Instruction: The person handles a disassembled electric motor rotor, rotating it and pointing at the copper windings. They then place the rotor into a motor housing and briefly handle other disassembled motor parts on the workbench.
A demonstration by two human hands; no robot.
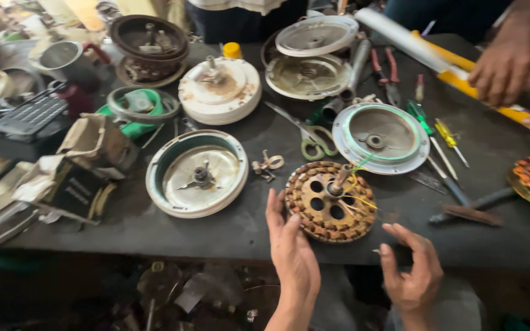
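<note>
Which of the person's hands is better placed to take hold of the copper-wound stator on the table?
Probably the left hand: its fingertips are already at the rim of the stator. The right hand hangs open, lower and apart from it.

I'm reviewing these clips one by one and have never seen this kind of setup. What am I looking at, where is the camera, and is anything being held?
One picture, from a camera worn on a person's head, looking down at a dark workbench. The left hand and right hand are bare and open, holding nothing, either side of a round copper-wound motor core. Around it lie round metal motor covers, scissors, screwdrivers and pliers. At the top right, another person's hands handle a yellow and white tube.
</note>
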